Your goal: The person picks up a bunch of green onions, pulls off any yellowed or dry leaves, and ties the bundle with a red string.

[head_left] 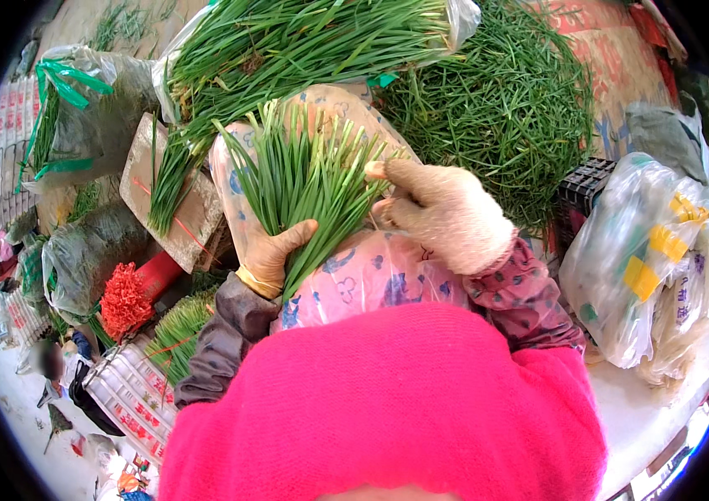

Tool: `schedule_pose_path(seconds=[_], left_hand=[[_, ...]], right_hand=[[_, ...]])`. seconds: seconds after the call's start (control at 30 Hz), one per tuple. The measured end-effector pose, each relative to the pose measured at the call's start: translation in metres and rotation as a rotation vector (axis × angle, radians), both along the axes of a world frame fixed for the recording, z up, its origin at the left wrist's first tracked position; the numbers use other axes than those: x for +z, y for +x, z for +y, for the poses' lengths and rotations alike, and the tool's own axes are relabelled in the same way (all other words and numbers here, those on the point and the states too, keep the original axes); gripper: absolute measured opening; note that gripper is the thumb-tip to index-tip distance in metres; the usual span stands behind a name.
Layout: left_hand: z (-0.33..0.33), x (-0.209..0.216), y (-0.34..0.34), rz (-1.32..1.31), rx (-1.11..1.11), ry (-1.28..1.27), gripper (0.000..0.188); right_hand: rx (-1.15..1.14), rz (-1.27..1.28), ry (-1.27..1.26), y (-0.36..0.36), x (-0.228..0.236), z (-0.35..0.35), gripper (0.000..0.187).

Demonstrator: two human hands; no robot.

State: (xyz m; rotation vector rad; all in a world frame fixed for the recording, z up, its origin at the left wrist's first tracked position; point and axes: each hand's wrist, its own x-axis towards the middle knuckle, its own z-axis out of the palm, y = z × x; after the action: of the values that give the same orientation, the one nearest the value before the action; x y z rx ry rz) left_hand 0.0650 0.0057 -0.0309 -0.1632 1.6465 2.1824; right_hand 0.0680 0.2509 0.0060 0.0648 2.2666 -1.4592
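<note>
A fanned bunch of garlic chives (313, 171) lies across my lap, its pale cut ends pointing up and away. My left hand (267, 255), in a tan glove, is closed round its lower left side, thumb over the leaves. On the bunch's right edge, my right hand (450, 209), in a fuzzy whitish glove with bare fingertips, has its fingers bent against the stems; its palm side is hidden. Under the bunch is a pink patterned plastic-covered apron (363, 280). A large heap of long chives (313, 50) lies just beyond on clear plastic.
Loose green trimmings (488, 108) are piled at the far right. Red ties (125, 301) stand at the left near a tilted board (158, 179) and a bagged bundle of greens (96, 104). Clear plastic bags (622, 250) and a black crate (584, 184) are on the right.
</note>
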Motion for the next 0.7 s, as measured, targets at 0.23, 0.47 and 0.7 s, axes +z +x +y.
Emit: schedule_pose_path(seconds=[0.23,0.47,0.7], left_hand=[[-0.006,-0.004,-0.002,-0.121,0.066,0.061,0.059],[-0.015,-0.017,0.000,-0.158,0.150,0.122,0.073],[-0.032,-0.035,0.004,-0.111,0.122,0.086,0.074]], right_hand=[[0.156,-0.250,-0.444,-0.015,-0.016,-0.009,0.014],[-0.092,-0.459,-0.574,-0.017,-0.015,0.025,0.016],[0.041,-0.049,-0.035,-0.018,-0.024,-0.023,0.019]])
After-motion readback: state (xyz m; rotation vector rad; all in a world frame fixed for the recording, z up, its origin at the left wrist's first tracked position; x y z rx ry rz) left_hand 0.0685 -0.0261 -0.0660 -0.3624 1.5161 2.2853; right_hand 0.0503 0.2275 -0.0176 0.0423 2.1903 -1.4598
